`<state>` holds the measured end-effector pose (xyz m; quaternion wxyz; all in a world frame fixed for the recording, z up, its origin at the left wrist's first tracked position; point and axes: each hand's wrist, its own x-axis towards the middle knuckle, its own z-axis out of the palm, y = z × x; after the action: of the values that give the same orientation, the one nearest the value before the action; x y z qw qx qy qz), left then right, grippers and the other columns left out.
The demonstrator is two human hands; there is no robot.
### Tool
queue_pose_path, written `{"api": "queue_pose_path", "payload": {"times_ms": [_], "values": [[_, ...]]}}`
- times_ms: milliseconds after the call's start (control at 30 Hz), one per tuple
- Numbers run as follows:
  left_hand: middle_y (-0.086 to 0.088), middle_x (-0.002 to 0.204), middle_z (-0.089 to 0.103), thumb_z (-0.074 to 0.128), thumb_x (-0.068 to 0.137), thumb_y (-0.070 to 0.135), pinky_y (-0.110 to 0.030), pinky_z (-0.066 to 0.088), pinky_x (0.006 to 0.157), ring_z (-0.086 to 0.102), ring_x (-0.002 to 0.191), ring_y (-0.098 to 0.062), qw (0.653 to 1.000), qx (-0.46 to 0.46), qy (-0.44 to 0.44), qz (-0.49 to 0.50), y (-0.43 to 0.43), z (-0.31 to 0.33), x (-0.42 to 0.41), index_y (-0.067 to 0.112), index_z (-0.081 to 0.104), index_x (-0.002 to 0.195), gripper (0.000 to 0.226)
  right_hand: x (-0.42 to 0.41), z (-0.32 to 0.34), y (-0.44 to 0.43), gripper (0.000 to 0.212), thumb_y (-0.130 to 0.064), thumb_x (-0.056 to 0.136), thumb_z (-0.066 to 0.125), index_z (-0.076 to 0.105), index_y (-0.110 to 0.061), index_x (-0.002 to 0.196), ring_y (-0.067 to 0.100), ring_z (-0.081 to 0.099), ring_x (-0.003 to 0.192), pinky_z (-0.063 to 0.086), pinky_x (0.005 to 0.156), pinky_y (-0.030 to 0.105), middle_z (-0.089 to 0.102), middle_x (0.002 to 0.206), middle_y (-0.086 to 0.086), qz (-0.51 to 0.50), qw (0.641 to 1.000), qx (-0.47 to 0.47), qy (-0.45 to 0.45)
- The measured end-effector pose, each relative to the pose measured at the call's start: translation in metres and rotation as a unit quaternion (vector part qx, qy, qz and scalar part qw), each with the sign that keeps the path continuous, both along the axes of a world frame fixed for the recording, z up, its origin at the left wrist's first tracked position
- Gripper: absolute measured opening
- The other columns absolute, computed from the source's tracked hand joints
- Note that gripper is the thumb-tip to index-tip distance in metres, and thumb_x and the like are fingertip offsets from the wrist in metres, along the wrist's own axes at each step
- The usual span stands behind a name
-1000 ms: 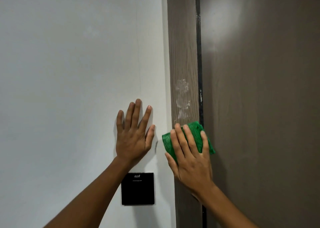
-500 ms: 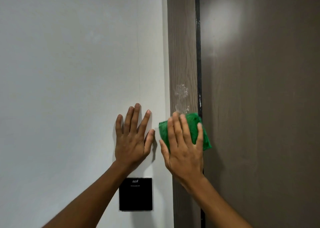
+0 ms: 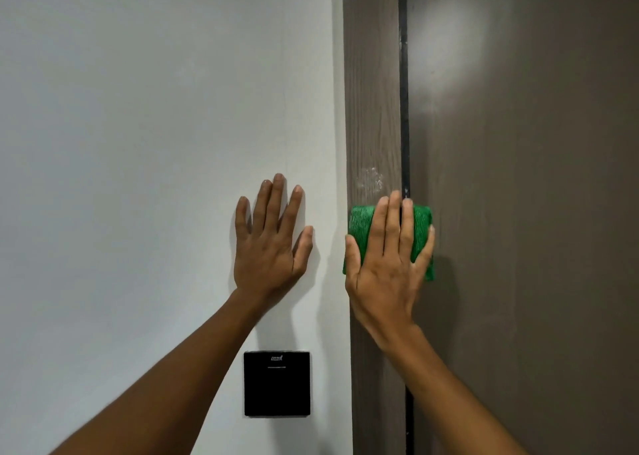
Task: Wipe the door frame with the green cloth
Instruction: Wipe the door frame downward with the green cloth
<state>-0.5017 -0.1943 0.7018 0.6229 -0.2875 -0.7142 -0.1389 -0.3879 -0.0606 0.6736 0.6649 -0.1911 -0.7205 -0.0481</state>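
The door frame is a vertical grey-brown wood-grain strip between the white wall and the door. A folded green cloth is pressed flat against it, spanning the frame and the dark gap beside it. My right hand lies flat over the cloth and holds it to the frame, fingers pointing up. A whitish smear shows on the frame just above the cloth. My left hand rests flat on the wall left of the frame, fingers spread, holding nothing.
A black square panel is mounted on the white wall below my left hand. The brown door fills the right side, with a black seam between it and the frame.
My right hand has slid the green cloth upward along the frame, covering the lower part of the whitish smear. The left hand stays in place on the wall.
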Motion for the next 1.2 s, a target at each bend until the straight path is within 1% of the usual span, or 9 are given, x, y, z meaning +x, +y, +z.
{"api": "queue_pose_path", "payload": {"times_ms": [100, 200, 333, 500, 600, 733, 833, 1100, 1200], "values": [[-0.008, 0.167, 0.005, 0.019, 0.098, 0.053, -0.052, 0.008, 0.123, 0.002, 0.154, -0.023, 1.0, -0.001, 0.009, 0.002, -0.001, -0.002, -0.003, 0.023, 0.008, 0.157, 0.067, -0.002, -0.007, 0.003, 0.069, -0.05, 0.1, 0.029, 0.013, -0.01, 0.155, 0.022, 0.012, 0.151, 0.003, 0.121, 0.056, 0.012, 0.163, 0.008, -0.004, 0.997, 0.067, -0.041], [-0.009, 0.167, 0.007, 0.021, 0.099, 0.052, -0.052, 0.007, 0.123, 0.002, 0.154, -0.024, 1.0, -0.005, 0.005, -0.002, -0.002, 0.003, -0.004, 0.024, 0.008, 0.157, 0.066, 0.009, -0.034, 0.018, 0.068, -0.051, 0.101, 0.029, 0.014, -0.012, 0.154, 0.02, 0.013, 0.15, 0.01, 0.12, 0.056, 0.013, 0.162, 0.007, -0.004, 0.981, 0.163, -0.105], [-0.009, 0.167, 0.008, 0.024, 0.099, 0.05, -0.052, 0.006, 0.123, 0.003, 0.154, -0.024, 1.0, -0.005, 0.001, -0.007, -0.003, -0.001, -0.001, 0.023, 0.009, 0.157, 0.066, 0.024, -0.044, 0.025, 0.069, -0.05, 0.1, 0.029, 0.009, -0.012, 0.154, 0.019, 0.006, 0.151, 0.009, 0.121, 0.055, 0.008, 0.163, 0.007, 0.014, 0.988, 0.111, -0.105], [-0.009, 0.167, 0.007, 0.026, 0.099, 0.05, -0.051, 0.005, 0.124, 0.002, 0.154, -0.024, 1.0, -0.003, 0.009, -0.009, 0.0, -0.009, 0.0, 0.023, 0.01, 0.157, 0.066, 0.013, 0.011, 0.01, 0.069, -0.048, 0.1, 0.027, 0.008, -0.009, 0.154, 0.023, 0.007, 0.151, 0.004, 0.121, 0.056, 0.01, 0.164, 0.011, 0.02, 0.999, 0.011, -0.03], [-0.009, 0.167, 0.008, 0.026, 0.099, 0.051, -0.052, 0.006, 0.124, 0.003, 0.154, -0.024, 1.0, 0.002, 0.004, -0.009, -0.003, -0.01, -0.001, 0.024, 0.01, 0.157, 0.066, 0.005, 0.015, -0.002, 0.068, -0.048, 0.101, 0.025, 0.008, -0.009, 0.154, 0.022, 0.007, 0.151, 0.0, 0.12, 0.055, 0.011, 0.164, 0.011, 0.0, 0.997, 0.05, -0.064], [-0.01, 0.166, 0.011, 0.025, 0.099, 0.051, -0.053, 0.009, 0.123, 0.006, 0.154, -0.025, 1.0, -0.005, 0.003, -0.012, -0.003, -0.001, -0.001, 0.024, 0.012, 0.157, 0.065, 0.013, -0.019, 0.014, 0.067, -0.046, 0.101, 0.029, 0.008, -0.01, 0.154, 0.021, 0.008, 0.151, 0.003, 0.121, 0.054, 0.012, 0.164, 0.009, -0.01, 0.975, 0.169, -0.141], [-0.009, 0.166, 0.01, 0.026, 0.099, 0.05, -0.052, 0.009, 0.124, 0.005, 0.154, -0.024, 1.0, -0.002, 0.008, -0.02, -0.005, -0.008, -0.003, 0.024, 0.012, 0.157, 0.065, 0.022, -0.038, 0.025, 0.066, -0.044, 0.101, 0.03, 0.012, -0.01, 0.154, 0.02, 0.009, 0.151, 0.006, 0.121, 0.053, 0.014, 0.163, 0.009, -0.012, 0.979, 0.159, -0.128], [-0.007, 0.167, 0.006, 0.028, 0.098, 0.05, -0.049, 0.004, 0.124, 0.0, 0.154, -0.023, 1.0, 0.008, 0.018, 0.0, -0.001, -0.003, -0.006, 0.024, 0.01, 0.157, 0.067, 0.005, 0.073, 0.007, 0.065, -0.041, 0.101, 0.027, 0.013, -0.005, 0.153, 0.026, 0.01, 0.151, 0.005, 0.12, 0.057, 0.014, 0.163, 0.014, 0.028, 0.999, -0.002, 0.032], [-0.008, 0.167, 0.007, 0.026, 0.098, 0.05, -0.05, 0.005, 0.124, 0.002, 0.154, -0.023, 1.0, 0.006, 0.018, -0.007, -0.001, -0.002, -0.006, 0.024, 0.01, 0.157, 0.066, -0.002, 0.088, -0.004, 0.066, -0.044, 0.101, 0.026, 0.013, -0.006, 0.153, 0.026, 0.011, 0.151, 0.004, 0.12, 0.056, 0.015, 0.163, 0.014, 0.001, 0.999, 0.043, -0.004]]}}
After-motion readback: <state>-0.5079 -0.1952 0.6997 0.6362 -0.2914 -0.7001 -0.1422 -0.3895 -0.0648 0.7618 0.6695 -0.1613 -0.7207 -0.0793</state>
